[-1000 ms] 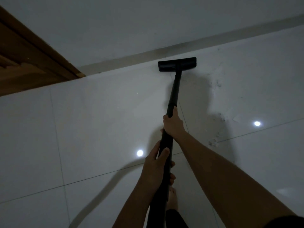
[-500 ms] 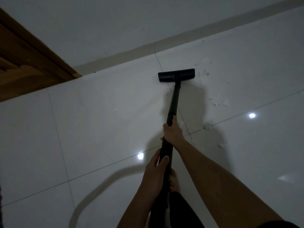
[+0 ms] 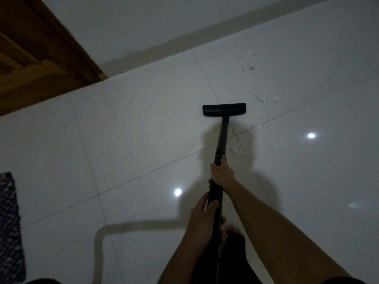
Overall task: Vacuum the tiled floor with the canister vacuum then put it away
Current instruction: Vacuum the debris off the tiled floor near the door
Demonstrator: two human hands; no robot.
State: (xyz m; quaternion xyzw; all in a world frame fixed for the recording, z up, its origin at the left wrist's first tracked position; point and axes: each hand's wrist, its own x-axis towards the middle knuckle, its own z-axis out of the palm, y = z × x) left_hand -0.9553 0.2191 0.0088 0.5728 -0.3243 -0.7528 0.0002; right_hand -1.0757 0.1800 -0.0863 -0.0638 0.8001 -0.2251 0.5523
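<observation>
A black vacuum wand (image 3: 222, 138) runs from my hands forward to a flat black floor nozzle (image 3: 224, 109) that rests on the glossy white tiled floor (image 3: 133, 140). My right hand (image 3: 221, 174) grips the wand higher up, and my left hand (image 3: 204, 218) grips it closer to my body. A pale hose (image 3: 131, 225) curves across the tiles at the lower left. White crumbs and dark specks (image 3: 266, 98) lie on the tiles just right of the nozzle. The canister is out of view.
A wooden door and frame (image 3: 41, 58) stand at the upper left. The white wall with its pale skirting (image 3: 184, 41) runs along the far side. A dark patterned mat (image 3: 10, 226) lies at the left edge. My foot (image 3: 233, 230) stands below the wand.
The nozzle has been pulled back from the skirting toward me across the tiles. The view has tipped down, bringing the mat and hose into sight.
</observation>
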